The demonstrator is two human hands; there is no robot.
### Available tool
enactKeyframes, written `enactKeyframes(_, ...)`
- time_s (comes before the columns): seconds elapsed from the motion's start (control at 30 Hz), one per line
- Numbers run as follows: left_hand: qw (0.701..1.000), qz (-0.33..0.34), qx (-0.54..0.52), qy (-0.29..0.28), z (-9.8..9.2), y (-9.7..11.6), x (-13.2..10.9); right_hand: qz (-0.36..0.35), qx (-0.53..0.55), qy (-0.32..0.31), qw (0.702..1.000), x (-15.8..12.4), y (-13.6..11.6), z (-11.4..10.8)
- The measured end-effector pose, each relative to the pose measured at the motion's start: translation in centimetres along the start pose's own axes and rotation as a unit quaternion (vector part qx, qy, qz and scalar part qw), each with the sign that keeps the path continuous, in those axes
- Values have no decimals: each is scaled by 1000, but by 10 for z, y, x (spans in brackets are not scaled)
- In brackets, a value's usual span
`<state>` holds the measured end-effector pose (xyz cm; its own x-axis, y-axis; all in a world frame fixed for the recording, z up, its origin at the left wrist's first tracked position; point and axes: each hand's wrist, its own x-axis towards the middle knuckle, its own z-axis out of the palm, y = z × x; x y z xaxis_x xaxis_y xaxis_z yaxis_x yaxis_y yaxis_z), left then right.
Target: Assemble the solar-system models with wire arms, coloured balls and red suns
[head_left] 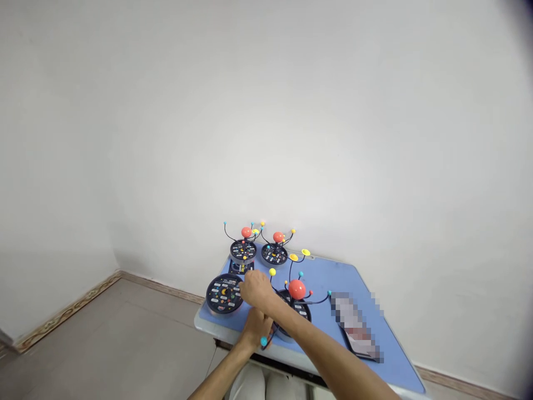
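Note:
On a small blue table [341, 278] stand solar-system toy models with dark round bases, orange centre balls and small balls on thin wire arms. My right hand [257, 290] reaches left across the table, fingers curled, right beside a bare dark round base [224, 293] at the front left. My left hand [255, 328] is at the table's front edge, closed on a thin dark wire arm with a teal ball [264, 341]. Just behind my forearm stands a model with a large orange ball [297, 289].
Two finished-looking models [243, 248] [275, 251] stand at the table's far edge by the white wall. A small dark card [241, 268] lies between them and the bare base. A flat blurred object [356, 328] lies at the right. Tiled floor lies to the left.

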<state>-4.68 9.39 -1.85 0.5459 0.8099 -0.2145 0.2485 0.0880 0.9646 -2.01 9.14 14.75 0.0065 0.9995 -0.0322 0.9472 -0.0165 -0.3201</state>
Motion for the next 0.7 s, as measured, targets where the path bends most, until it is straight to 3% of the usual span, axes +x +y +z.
enactKeyframes(0.1, 999, -5, 16, 37, -3, 5, -4, -8, 29, 63, 998, -47, 17, -38)
enactKeyframes(0.17, 999, -12, 18, 33, -6, 10, -5, -12, 66, 100, 993, -84, 44, -53)
enactKeyframes(0.23, 999, -21, 18, 20, -9, 14, -5, 47, 221, 139, 964, -115, 81, -52)
enactKeyframes(0.3, 999, -33, 20, 8, -12, 17, -4, 118, 270, 132, 946, -133, 119, -33)
enactKeyframes(0.43, 998, -59, 24, -13, -14, 21, 0, 236, 295, 66, 923, -128, 167, 20)
enactKeyframes(0.53, 997, -67, 30, -31, -15, 22, 1, 258, 317, 43, 912, -109, 169, 45)
enactKeyframes(0.7, 997, -59, 30, -40, -14, 21, 2, 269, 342, 29, 900, -90, 160, 60)
